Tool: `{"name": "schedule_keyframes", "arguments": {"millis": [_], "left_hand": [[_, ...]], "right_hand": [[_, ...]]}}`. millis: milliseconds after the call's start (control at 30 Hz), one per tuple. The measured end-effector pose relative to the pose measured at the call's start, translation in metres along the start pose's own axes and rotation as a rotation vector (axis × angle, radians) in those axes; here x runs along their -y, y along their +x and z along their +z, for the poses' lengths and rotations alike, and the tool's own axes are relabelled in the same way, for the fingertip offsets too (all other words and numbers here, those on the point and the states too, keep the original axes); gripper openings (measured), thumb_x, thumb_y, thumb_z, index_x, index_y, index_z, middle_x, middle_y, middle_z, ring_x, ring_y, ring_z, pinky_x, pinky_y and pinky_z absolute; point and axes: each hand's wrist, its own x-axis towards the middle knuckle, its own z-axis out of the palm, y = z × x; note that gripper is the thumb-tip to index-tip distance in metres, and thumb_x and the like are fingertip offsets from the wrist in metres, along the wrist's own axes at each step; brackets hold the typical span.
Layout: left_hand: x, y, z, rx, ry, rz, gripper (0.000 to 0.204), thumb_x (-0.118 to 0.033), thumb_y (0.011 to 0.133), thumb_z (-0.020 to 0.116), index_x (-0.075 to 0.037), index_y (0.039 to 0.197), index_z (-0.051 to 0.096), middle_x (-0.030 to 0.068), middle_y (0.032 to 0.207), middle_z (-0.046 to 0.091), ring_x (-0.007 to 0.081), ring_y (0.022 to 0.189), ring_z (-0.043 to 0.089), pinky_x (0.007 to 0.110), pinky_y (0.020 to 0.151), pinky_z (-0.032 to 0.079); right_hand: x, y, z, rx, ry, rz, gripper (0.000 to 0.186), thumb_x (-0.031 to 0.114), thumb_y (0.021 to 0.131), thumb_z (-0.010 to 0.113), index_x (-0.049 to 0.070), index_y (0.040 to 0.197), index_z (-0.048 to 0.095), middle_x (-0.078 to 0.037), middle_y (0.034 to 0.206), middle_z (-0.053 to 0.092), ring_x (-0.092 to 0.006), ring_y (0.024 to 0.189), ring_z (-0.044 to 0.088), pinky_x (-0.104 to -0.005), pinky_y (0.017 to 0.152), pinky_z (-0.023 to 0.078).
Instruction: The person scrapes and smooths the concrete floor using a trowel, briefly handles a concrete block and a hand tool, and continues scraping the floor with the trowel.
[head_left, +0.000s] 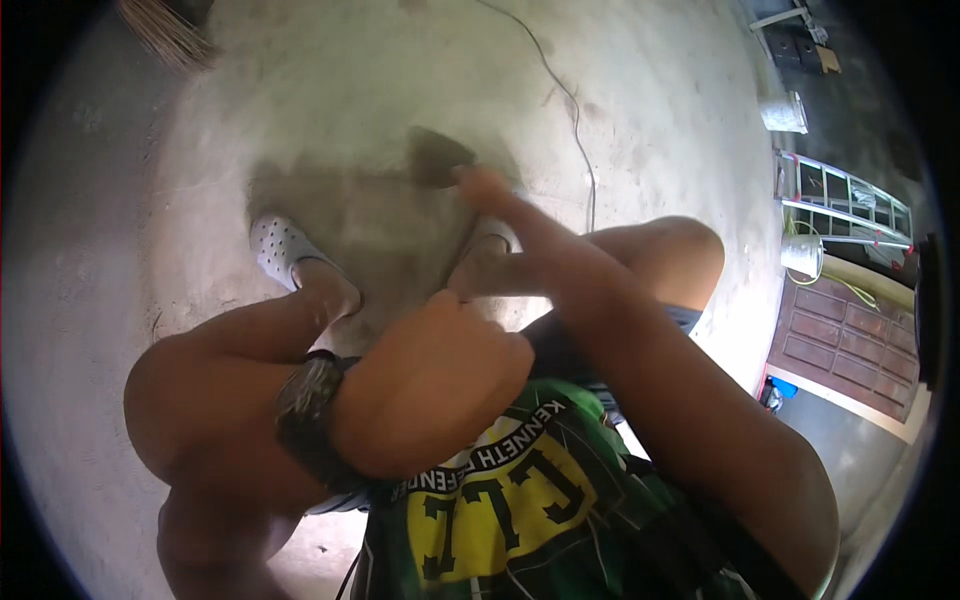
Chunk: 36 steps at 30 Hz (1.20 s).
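Note:
My right hand (486, 192) reaches out over the floor, closed and blurred by motion. At its fingertips is a dark, flat, trowel-like tool (436, 158), smeared too much to name surely. My left hand (445, 375) is curled closed near my lap, its back upward. Whatever it may hold is hidden beneath it. A dark watch (308, 405) sits on the left wrist. Below both hands lies the grey concrete floor (350, 90), with a dark shadow across it near the tool.
My feet, in pale clogs (280, 250), stand apart on either side of the hands. A thin cable (575, 110) runs along the floor beyond. A broom (168, 35) lies far left. At right are a ladder (850, 200), buckets (803, 256) and a brown panelled door (845, 340).

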Motion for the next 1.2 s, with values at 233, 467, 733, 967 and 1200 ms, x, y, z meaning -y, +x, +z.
{"name": "schedule_keyframes", "arguments": {"millis": [233,467,733,967,1200], "left_hand": [[0.000,-0.019,-0.020,0.077,0.099,-0.116,0.034,-0.016,0.087,0.063,0.002,0.116,0.065,0.0088,0.086,0.068,0.0236,0.082,0.068,0.038,0.077,0.050],[0.009,-0.022,-0.018,0.129,0.102,-0.205,0.037,-0.016,0.087,0.063,0.003,0.120,0.065,0.0094,0.088,0.069,0.0241,0.084,0.068,0.037,0.079,0.050],[0.013,-0.036,-0.022,0.025,0.066,-0.241,0.037,-0.016,0.086,0.064,0.003,0.118,0.066,0.0096,0.086,0.068,0.0236,0.082,0.067,0.037,0.078,0.050],[0.013,-0.043,-0.021,-0.065,0.082,-0.136,0.037,-0.015,0.085,0.064,0.006,0.116,0.065,0.0110,0.085,0.068,0.0223,0.079,0.065,0.036,0.075,0.048],[0.012,-0.033,-0.021,0.025,0.175,-0.160,0.036,-0.015,0.085,0.063,0.006,0.114,0.065,0.0105,0.085,0.068,0.0220,0.078,0.065,0.034,0.073,0.047]], "right_hand": [[-0.097,0.027,-0.059,0.248,-0.448,-0.133,0.028,0.022,0.077,0.080,0.000,0.092,0.072,-0.022,0.102,0.070,-0.0353,0.091,0.072,-0.0427,0.076,0.060],[0.085,-0.005,0.028,0.252,-0.354,-0.432,0.029,0.023,0.096,0.056,0.002,0.100,0.075,-0.024,0.097,0.074,-0.0415,0.096,0.072,-0.0500,0.085,0.058],[0.009,0.021,-0.044,0.276,0.119,0.208,0.034,0.021,0.104,0.044,0.001,0.122,0.065,-0.025,0.106,0.072,-0.0376,0.090,0.075,-0.0445,0.065,0.065],[0.051,0.018,0.038,0.254,-0.219,-0.136,0.027,0.020,0.096,0.056,0.001,0.102,0.074,-0.021,0.097,0.076,-0.0371,0.089,0.075,-0.0494,0.077,0.062],[0.141,-0.032,0.056,0.345,0.006,-0.048,0.038,0.027,0.107,0.044,0.001,0.120,0.068,-0.026,0.125,0.066,-0.0407,0.115,0.067,-0.0534,0.093,0.056]]}}
